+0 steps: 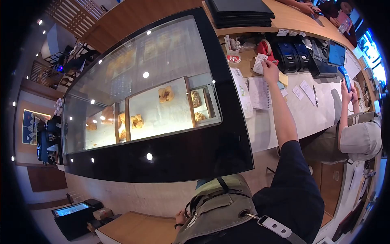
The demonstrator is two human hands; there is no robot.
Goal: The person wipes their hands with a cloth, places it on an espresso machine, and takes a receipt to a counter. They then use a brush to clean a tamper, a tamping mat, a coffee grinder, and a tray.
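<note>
My right hand [271,72] is stretched out over the counter, its fingers pinched on a small white paper slip [260,63] with print on it. Just behind the slip sits a red rounded object [265,48], partly covered. Below the hand lies a spiral notebook [259,92], with loose printed slips [307,91] and a pen [315,96] to its right. My left hand [181,218] is low beside my apron [219,207], a black band at its wrist; its fingers are mostly hidden.
A glass display case [239,150] with pastries on trays fills the left. Black card terminals [287,57] and a tablet screen [336,53] stand along the counter's back. At right, a co-worker [359,140] holds a blue handheld device [344,77]. Black folders [241,14] lie on the upper ledge.
</note>
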